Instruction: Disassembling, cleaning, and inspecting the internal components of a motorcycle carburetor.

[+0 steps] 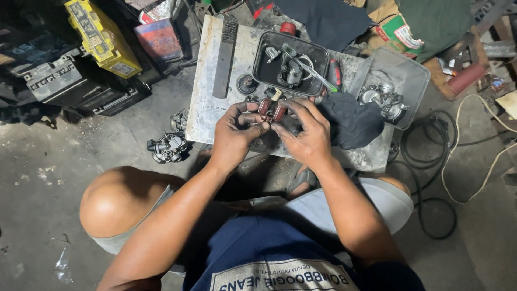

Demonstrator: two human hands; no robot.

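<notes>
Now both forearms are reaching forward, left hand (235, 133) and right hand (307, 134) meeting above the worn metal board (207, 102) lying on the grimy concrete floor (70, 161). Fingers are curling closed, pinching a small reddish-brown part (272, 110) between them, possibly two pieces.

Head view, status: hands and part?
Left hand and right hand together pinch small reddish-brown part above metal plate. Dark cloth beside right hand.
</notes>
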